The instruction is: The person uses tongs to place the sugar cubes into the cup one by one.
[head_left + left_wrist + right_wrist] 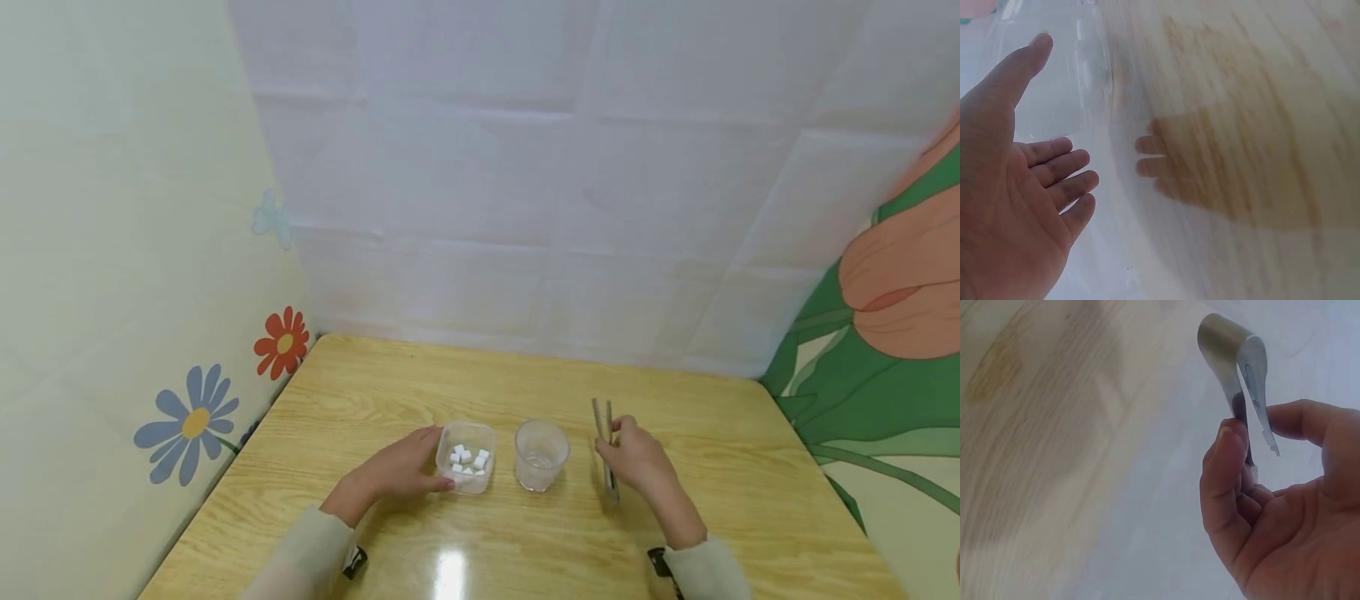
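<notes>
A clear plastic container (454, 482) with several small white cubes (467, 456) in it stands on the table. My left hand (401, 463) holds its left side, thumb at the near corner and fingers at the far one. In the left wrist view the thumb is spread from loosely bent fingers (1069, 169), and the container (1054, 87) shows just beyond. Metal tongs (1229, 347) are in my right hand (637, 454), pinched between thumb and fingers. Their serrated arms stand apart with nothing between them. Between the hands is a clear glass (542, 454).
The wooden table (480, 367) meets a white sheet (480, 183) at its back edge. Flower-printed cloth hangs on the left (97, 292) and the right (900, 283). Light glares off the near middle of the tabletop.
</notes>
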